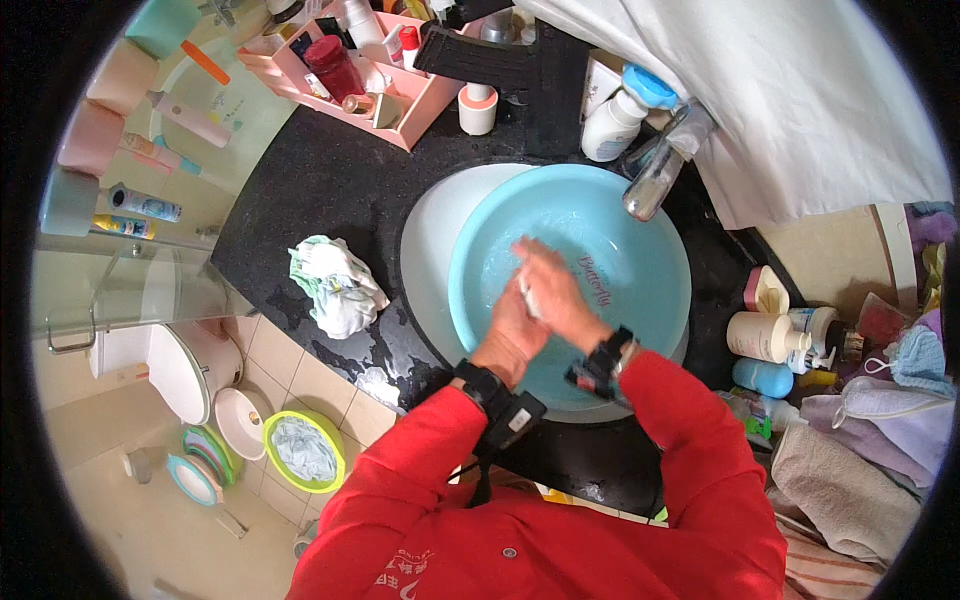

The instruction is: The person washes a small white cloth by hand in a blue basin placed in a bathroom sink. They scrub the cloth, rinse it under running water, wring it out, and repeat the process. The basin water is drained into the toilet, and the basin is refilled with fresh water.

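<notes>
Over a light blue plastic basin [645, 330] set in the white sink [427, 247], my two hands are pressed together. My left hand [517, 315] is underneath, its palm against the white item. My right hand [555, 289] lies over it, fingers slightly blurred. Between them shows a bit of something small and white [531, 296], perhaps cloth or lather; I cannot tell. Shallow water is in the basin. A wet, bunched white and green cloth [341, 289] rests on the black countertop to the left. The metal faucet [652, 187] reaches over the basin's upper right rim.
A pink organizer [420, 120] with bottles stands at the back. A white pump bottle [611, 127] is beside the faucet. Toiletry bottles [757, 336] and folded towels [832, 487] are at right. A green basin [339, 472] holding cloth sits on the tiled floor, lower left.
</notes>
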A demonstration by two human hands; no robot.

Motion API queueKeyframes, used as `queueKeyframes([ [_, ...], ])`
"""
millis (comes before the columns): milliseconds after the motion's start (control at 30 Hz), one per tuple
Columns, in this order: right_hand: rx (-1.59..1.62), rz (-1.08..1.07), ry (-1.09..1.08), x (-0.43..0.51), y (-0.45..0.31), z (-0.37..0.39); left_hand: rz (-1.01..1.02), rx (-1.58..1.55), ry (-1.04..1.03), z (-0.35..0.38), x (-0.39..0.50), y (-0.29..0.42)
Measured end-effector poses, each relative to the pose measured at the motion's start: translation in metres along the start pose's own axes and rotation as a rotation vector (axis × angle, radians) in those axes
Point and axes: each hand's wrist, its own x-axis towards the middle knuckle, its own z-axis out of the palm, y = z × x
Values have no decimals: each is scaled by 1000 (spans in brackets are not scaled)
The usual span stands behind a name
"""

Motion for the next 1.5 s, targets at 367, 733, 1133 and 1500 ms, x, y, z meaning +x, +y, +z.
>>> queueKeyframes([
  [367, -366, -232, -86, -16, -15, -21, -45, -13, 94, 23, -6, 7],
  [733, -281, -228, 59, -6, 2, -11, 44, 30, 103, -9, 26, -9],
  [1133, 95, 412, -318, -11, 40, -55, -140, 749, 241, -16, -15, 10],
  [1500, -215, 356, -151, 45, 41, -33, -10, 539, 429, -4, -22, 7],
])
